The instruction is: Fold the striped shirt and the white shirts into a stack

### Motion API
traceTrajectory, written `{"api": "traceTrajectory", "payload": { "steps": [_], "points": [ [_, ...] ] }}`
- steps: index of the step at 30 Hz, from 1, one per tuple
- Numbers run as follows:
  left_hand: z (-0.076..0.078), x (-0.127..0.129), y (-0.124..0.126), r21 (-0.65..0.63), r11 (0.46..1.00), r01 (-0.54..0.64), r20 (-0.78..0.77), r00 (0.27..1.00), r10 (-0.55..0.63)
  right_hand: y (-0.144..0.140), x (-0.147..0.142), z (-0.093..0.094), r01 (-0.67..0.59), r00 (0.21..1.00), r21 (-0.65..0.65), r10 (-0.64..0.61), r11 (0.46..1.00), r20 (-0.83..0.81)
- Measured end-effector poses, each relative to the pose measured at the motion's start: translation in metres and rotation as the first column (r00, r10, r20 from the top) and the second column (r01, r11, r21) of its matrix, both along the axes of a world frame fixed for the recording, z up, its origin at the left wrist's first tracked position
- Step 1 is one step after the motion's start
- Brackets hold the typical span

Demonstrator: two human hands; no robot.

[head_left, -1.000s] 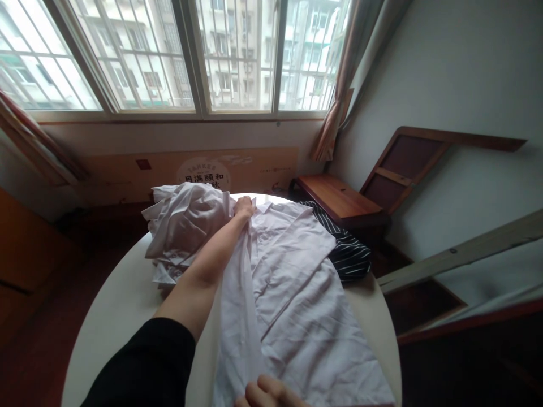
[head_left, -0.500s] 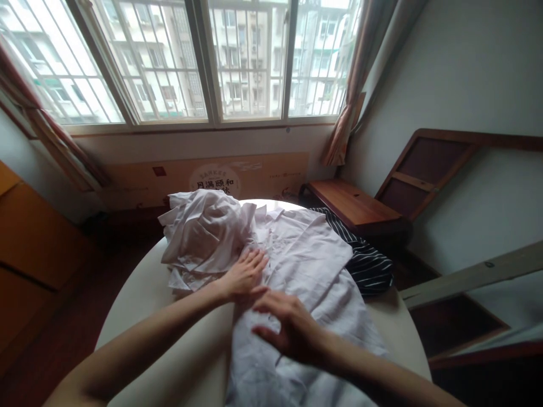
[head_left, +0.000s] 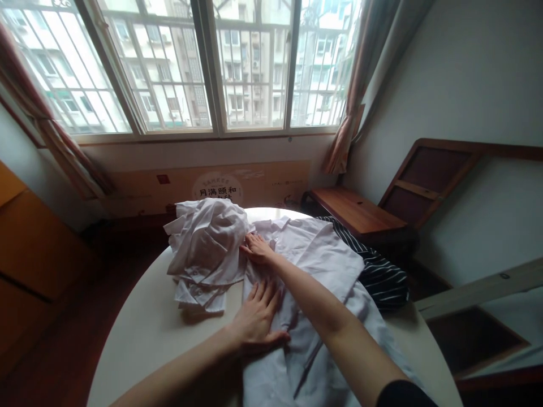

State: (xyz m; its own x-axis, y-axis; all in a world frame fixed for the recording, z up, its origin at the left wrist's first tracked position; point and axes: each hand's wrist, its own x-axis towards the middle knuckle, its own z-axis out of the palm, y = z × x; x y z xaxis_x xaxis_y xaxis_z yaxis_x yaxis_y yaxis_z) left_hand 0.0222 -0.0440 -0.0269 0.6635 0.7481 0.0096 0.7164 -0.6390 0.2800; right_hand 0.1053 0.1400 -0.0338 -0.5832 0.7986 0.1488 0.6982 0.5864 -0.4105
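A white shirt (head_left: 316, 257) lies spread over the round table, its near end running down toward me. My left hand (head_left: 258, 319) rests flat on the shirt's left side, thumb and fingers spread. Farther up, my right hand (head_left: 257, 249) reaches across my left forearm's line to the shirt's upper left part, fingers stretched out and thumb apart. Just left of those fingertips sits a rumpled heap of white cloth (head_left: 207, 243), with collar-like folds at its lower end. Whether my right fingers touch the heap I cannot tell.
Black cloth with white stripes (head_left: 382, 277) hangs over the right side of the white round table (head_left: 139, 333). Behind stand a wooden bench (head_left: 356, 208) and a printed tan cardboard panel (head_left: 263, 180) below the barred window. Orange cabinets (head_left: 29, 254) are at the left.
My left hand has come nearer to me along the shirt and now lies spread. The right hand has gone from hovering near me to the far left edge of the shirt.
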Motion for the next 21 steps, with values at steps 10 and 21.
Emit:
{"api": "traceTrajectory", "payload": {
  "steps": [10, 21],
  "points": [
    [0.008, -0.001, 0.002, -0.035, 0.999, 0.008, 0.005, 1.000, -0.008, 0.040, 0.035, 0.043, 0.089, 0.965, -0.203, -0.135, 0.975, -0.225],
    [0.000, -0.003, 0.104, 0.186, 0.957, -0.225, -0.067, 0.968, 0.241, 0.059, 0.156, 0.048, 0.571, 0.735, 0.188, -0.599, 0.799, 0.318]
  ]
}}
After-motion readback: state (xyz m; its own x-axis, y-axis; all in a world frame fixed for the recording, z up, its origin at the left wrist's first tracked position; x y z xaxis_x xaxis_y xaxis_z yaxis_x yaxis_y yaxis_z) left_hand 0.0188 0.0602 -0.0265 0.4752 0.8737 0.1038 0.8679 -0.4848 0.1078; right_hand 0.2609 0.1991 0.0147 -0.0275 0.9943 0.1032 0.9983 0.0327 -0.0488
